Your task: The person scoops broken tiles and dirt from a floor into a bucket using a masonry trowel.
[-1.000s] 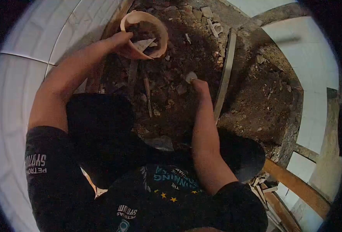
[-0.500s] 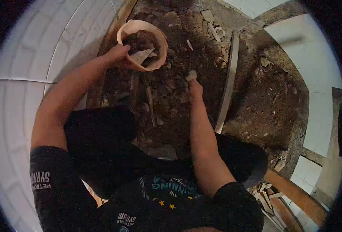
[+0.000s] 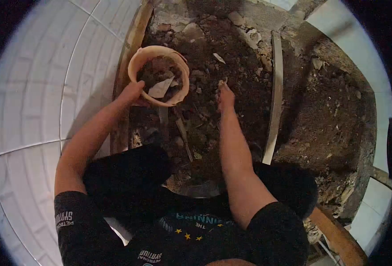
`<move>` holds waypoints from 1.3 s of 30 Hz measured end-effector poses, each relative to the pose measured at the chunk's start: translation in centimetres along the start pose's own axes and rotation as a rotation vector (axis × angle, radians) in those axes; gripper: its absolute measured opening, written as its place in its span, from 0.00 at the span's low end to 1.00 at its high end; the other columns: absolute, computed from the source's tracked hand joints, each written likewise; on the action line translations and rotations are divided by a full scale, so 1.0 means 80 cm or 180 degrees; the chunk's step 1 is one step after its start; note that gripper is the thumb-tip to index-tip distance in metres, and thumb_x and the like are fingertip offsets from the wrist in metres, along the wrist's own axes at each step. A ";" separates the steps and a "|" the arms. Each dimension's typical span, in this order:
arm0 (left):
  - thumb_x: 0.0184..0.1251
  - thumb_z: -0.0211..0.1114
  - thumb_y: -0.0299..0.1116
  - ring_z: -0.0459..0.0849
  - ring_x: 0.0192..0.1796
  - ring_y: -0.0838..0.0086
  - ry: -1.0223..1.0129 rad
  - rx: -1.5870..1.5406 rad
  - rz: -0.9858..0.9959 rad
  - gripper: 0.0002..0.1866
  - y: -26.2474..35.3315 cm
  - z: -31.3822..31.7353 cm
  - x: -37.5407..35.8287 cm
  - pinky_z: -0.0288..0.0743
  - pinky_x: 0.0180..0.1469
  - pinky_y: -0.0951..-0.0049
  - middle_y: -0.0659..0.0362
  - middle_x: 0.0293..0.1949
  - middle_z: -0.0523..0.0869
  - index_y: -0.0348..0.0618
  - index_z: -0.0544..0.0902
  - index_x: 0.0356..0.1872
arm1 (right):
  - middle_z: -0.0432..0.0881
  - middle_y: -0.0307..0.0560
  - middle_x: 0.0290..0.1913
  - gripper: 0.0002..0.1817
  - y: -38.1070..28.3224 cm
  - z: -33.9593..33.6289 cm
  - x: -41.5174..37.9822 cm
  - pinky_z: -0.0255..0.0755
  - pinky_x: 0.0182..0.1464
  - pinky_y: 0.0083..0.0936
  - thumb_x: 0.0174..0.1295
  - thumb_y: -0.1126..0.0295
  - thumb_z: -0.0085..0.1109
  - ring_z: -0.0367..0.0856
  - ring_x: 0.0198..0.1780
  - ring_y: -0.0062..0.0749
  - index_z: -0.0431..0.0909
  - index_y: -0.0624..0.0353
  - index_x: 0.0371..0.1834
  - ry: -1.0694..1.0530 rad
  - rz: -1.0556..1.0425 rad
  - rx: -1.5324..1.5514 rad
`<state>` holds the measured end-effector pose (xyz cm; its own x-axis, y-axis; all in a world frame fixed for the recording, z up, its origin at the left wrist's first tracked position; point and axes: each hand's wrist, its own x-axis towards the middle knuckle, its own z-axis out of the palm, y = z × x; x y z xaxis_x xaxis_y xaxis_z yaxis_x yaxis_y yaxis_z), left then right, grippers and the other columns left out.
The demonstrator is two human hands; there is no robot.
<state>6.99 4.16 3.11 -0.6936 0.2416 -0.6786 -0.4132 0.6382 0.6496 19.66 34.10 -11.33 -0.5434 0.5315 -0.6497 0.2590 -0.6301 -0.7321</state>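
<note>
My left hand is closed on the near-left rim of a pale orange round bucket with a ragged rim. Inside the bucket lie dark rubble and a white flat shard. To the right, over the dug-up soil, my right hand has its fingers pinched around a small pale chunk of rubble. The hand partly covers this chunk, so its exact kind cannot be made out.
A wooden strip runs lengthwise right of my right hand. A thin stick lies below the bucket. White wall tiles rise at left, edged by a wooden board. Broken pieces lie at the back.
The view has shifted, so the bucket and floor sit lower in the picture. My left hand keeps hold of the rim. The right hand still pinches a pale chunk, now turned and showing less.
</note>
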 end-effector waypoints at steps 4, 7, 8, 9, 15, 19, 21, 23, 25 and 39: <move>0.62 0.44 0.39 0.80 0.34 0.63 0.0055 -0.0461 -0.0028 0.19 -0.009 -0.009 -0.002 0.79 0.32 0.60 0.48 0.33 0.73 0.29 0.64 0.43 | 0.76 0.42 0.30 0.17 0.019 -0.019 -0.001 0.62 0.24 0.25 0.57 0.66 0.56 0.69 0.25 0.23 0.75 0.54 0.50 -0.0085 -0.0095 0.0026; 0.62 0.44 0.40 0.80 0.36 0.62 0.0137 -0.0205 0.0018 0.20 -0.003 -0.013 0.002 0.79 0.33 0.60 0.46 0.37 0.74 0.29 0.64 0.44 | 0.77 0.44 0.31 0.19 0.018 -0.028 0.009 0.65 0.27 0.27 0.57 0.62 0.56 0.72 0.28 0.24 0.75 0.53 0.51 -0.0066 -0.0225 -0.0384; 0.62 0.44 0.40 0.80 0.36 0.62 0.0150 -0.0175 0.0020 0.20 -0.003 -0.016 0.002 0.79 0.33 0.60 0.46 0.37 0.74 0.29 0.64 0.44 | 0.78 0.44 0.32 0.19 0.015 -0.025 0.010 0.66 0.28 0.27 0.57 0.60 0.56 0.73 0.29 0.24 0.75 0.53 0.52 -0.0075 -0.0305 -0.0550; 0.62 0.44 0.40 0.80 0.36 0.62 0.0046 -0.0143 -0.0154 0.21 0.003 -0.014 -0.006 0.79 0.34 0.60 0.46 0.38 0.74 0.29 0.64 0.45 | 0.78 0.44 0.32 0.20 0.010 -0.021 0.006 0.67 0.29 0.27 0.57 0.59 0.56 0.73 0.30 0.24 0.74 0.53 0.52 -0.0080 -0.0387 -0.0715; 0.62 0.44 0.41 0.79 0.36 0.62 0.0308 -0.0329 0.0205 0.20 -0.007 0.007 -0.006 0.79 0.34 0.61 0.48 0.39 0.73 0.31 0.64 0.45 | 0.81 0.51 0.39 0.22 -0.058 0.024 -0.033 0.70 0.42 0.26 0.56 0.58 0.55 0.78 0.38 0.31 0.74 0.54 0.52 -0.0526 -0.1624 -0.1239; 0.61 0.44 0.41 0.80 0.30 0.62 0.0122 -0.0104 0.0092 0.19 0.004 0.000 -0.009 0.78 0.32 0.62 0.49 0.34 0.75 0.32 0.66 0.42 | 0.79 0.48 0.42 0.22 -0.102 0.057 -0.108 0.70 0.41 0.31 0.53 0.58 0.58 0.77 0.42 0.33 0.74 0.52 0.52 -0.1318 -0.1929 -0.2208; 0.60 0.44 0.39 0.79 0.23 0.63 -0.0006 -0.0328 0.0050 0.17 0.004 0.001 -0.017 0.77 0.29 0.64 0.50 0.27 0.76 0.32 0.69 0.37 | 0.78 0.55 0.43 0.22 -0.098 0.067 -0.121 0.69 0.49 0.32 0.49 0.56 0.57 0.77 0.44 0.47 0.75 0.43 0.50 -0.1695 -0.2939 -0.2450; 0.60 0.44 0.39 0.79 0.22 0.63 0.0114 -0.0227 0.0191 0.17 -0.001 0.003 -0.013 0.77 0.27 0.65 0.49 0.26 0.76 0.32 0.69 0.37 | 0.78 0.55 0.44 0.22 -0.101 0.072 -0.130 0.69 0.50 0.33 0.50 0.56 0.57 0.77 0.45 0.47 0.75 0.44 0.51 -0.1634 -0.2961 -0.2615; 0.60 0.44 0.39 0.79 0.22 0.63 0.0231 -0.0145 0.0333 0.17 -0.008 0.004 -0.005 0.76 0.25 0.66 0.48 0.26 0.77 0.32 0.69 0.37 | 0.78 0.55 0.44 0.22 -0.108 0.068 -0.134 0.69 0.50 0.33 0.50 0.56 0.57 0.77 0.45 0.47 0.74 0.45 0.51 -0.1581 -0.2982 -0.2800; 0.60 0.46 0.41 0.80 0.28 0.63 0.0205 0.0019 0.0100 0.18 -0.006 0.002 -0.008 0.79 0.30 0.61 0.51 0.28 0.74 0.34 0.67 0.40 | 0.80 0.54 0.36 0.24 -0.070 -0.189 0.058 0.70 0.42 0.38 0.52 0.55 0.58 0.79 0.39 0.43 0.76 0.63 0.44 0.0725 -0.1014 -0.3678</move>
<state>7.71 3.84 3.20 -0.7428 0.2143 -0.6343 -0.3872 0.6354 0.6681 27.80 48.67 -13.31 -0.5898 0.7307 -0.3439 0.7604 0.3593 -0.5410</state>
